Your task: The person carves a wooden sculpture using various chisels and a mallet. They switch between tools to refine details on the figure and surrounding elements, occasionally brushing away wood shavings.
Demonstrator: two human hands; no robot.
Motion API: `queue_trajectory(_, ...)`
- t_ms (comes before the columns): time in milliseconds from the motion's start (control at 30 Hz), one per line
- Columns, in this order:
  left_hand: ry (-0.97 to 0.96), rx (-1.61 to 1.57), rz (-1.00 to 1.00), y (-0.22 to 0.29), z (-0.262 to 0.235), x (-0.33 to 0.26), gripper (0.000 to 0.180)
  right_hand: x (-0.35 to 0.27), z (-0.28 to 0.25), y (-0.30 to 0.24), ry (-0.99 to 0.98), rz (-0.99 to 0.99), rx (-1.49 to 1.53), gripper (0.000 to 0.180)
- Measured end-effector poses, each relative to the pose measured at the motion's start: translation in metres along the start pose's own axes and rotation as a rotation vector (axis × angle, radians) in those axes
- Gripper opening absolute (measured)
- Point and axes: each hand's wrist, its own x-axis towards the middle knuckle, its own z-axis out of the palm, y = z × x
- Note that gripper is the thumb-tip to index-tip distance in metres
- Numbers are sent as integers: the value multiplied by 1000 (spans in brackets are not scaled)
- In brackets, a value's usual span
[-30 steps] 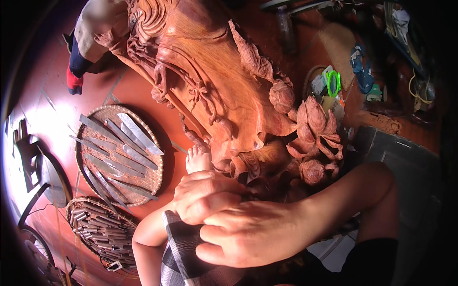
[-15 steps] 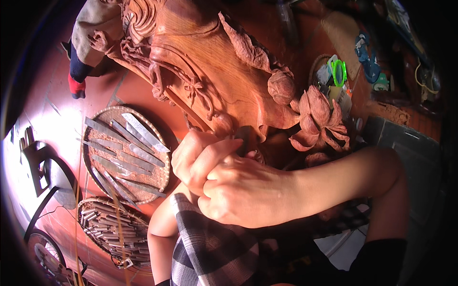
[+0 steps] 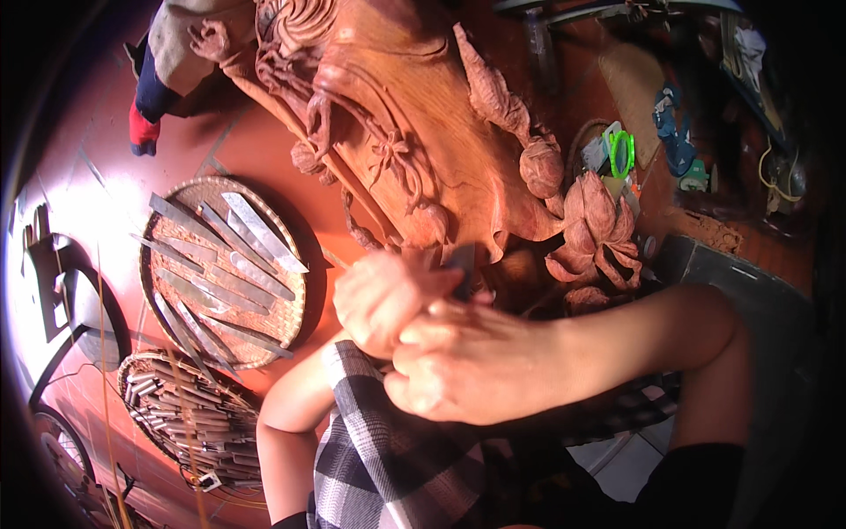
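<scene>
My left hand (image 3: 381, 300), slightly smeared by motion, is closed with bent fingers at the lower end of a carved reddish-brown wooden sculpture (image 3: 414, 106). Against it lies my right hand (image 3: 458, 361), curled shut, its back facing up. Whatever the fingers grip is hidden under the two hands. A small dark flat piece (image 3: 460, 258) shows just beyond the fingertips; I cannot tell which hand it belongs to, or its kind. The sculpture bears carved stems, a bud and a lotus flower (image 3: 589, 225), the flower lying to the right of my hands.
To the left, a round woven tray (image 3: 301, 304) holds several flat metal blades. Below it stands a basket (image 3: 132, 375) full of chisel-like rods. A checked cloth (image 3: 370, 450) covers my lap. A bright green ring-shaped item (image 3: 622, 155) is at right. Another person's sleeve (image 3: 181, 48) shows top left.
The view has shifted a little, so the sculpture appears farther right and the tray farther left. My left hand has turned slightly, and the dark flat piece shows more clearly.
</scene>
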Motion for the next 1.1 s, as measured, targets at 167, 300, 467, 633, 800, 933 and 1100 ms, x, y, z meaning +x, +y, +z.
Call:
queue_trajectory(167,-322,-147,55,-16,-15,-3,40,-7,-2,6,-97,-38,-114,15)
queue_trajectory(300,-298,-240,89,-13,-25,-1,32,-4,-9,-19,-185,-39,-220,14)
queue_trajectory(467,-306,-458,133,-16,-32,-11,32,-1,-11,-30,-329,-84,-283,16)
queue_trajectory(633,-268,-496,147,-19,-39,-23,32,1,2,-30,-231,-149,-251,23)
queue_trajectory(800,-254,-374,66,-22,-62,-23,32,-6,-11,-40,-46,-153,-308,23)
queue_trajectory(933,-102,-167,-139,-22,-85,-40,26,-39,-42,-49,-18,90,-353,27)
queue_trajectory(1100,122,44,-511,-26,-118,-84,17,-91,-42,-50,373,461,-469,23)
